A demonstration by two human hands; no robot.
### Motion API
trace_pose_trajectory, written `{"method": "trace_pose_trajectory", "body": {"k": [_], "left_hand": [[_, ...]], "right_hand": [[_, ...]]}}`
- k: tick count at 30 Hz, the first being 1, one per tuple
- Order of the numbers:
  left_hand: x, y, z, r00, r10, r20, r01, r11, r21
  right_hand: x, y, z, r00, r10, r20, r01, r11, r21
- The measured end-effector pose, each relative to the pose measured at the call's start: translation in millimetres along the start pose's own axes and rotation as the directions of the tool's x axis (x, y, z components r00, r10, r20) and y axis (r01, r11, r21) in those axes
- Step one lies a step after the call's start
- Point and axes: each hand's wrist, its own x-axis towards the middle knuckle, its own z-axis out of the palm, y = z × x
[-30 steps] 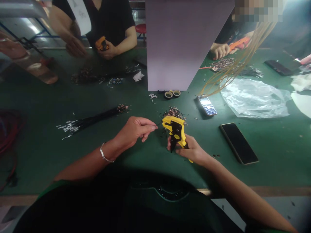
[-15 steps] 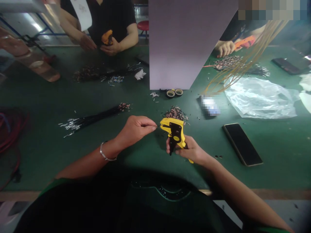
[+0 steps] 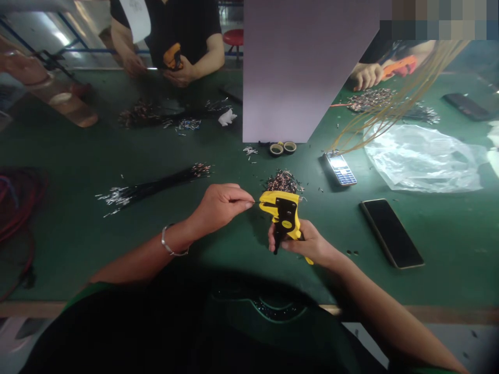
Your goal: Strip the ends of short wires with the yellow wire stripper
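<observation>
My right hand (image 3: 307, 241) is wrapped round the handles of a yellow and black wire stripper (image 3: 287, 210), its jaws pointing left. Between the thumb and fingertips of my left hand (image 3: 224, 205) is a thin black wire (image 3: 256, 202), and its end reaches the stripper's jaws. Just behind the tool lies a pile of short copper and black wire scraps (image 3: 284, 181). A bundle of black wires (image 3: 156, 188) rests on the green table to the left, with silvery ends at one side and bare copper ends at the other.
Behind the scraps stand two tape rolls (image 3: 283, 148) and a large pale panel (image 3: 288, 72). On the right lie a keypad phone (image 3: 341, 169), a smartphone (image 3: 392, 232) and a clear plastic bag (image 3: 424, 158). Across the table, a co-worker's hand (image 3: 183, 72) grips an orange tool; red cable (image 3: 15, 208) sits far left.
Both hands keep nearly the same pose, with the wire still at the stripper's jaws. The whole view has shifted slightly. Across the table, the co-worker's hands have moved a little.
</observation>
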Motion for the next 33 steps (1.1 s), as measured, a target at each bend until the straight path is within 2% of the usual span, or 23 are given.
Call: {"method": "trace_pose_trajectory", "body": {"k": [6, 19, 33], "left_hand": [[0.4, 1.2, 0.3, 0.998, -0.056, 0.02, 0.057, 0.995, -0.079], [-0.4, -6.3, 2.7, 0.992, 0.126, 0.001, -0.126, 0.991, 0.033], [-0.3, -6.9, 2.8, 0.99, 0.141, -0.002, -0.141, 0.99, 0.024]], "right_hand": [[-0.3, 0.8, -0.2, 1.0, 0.01, 0.003, -0.01, 1.0, 0.028], [-0.7, 1.7, -0.4, 1.0, -0.011, 0.024, 0.01, 0.999, 0.042], [-4.7, 3.1, 1.9, 0.999, 0.021, -0.028, -0.02, 0.999, 0.025]]}}
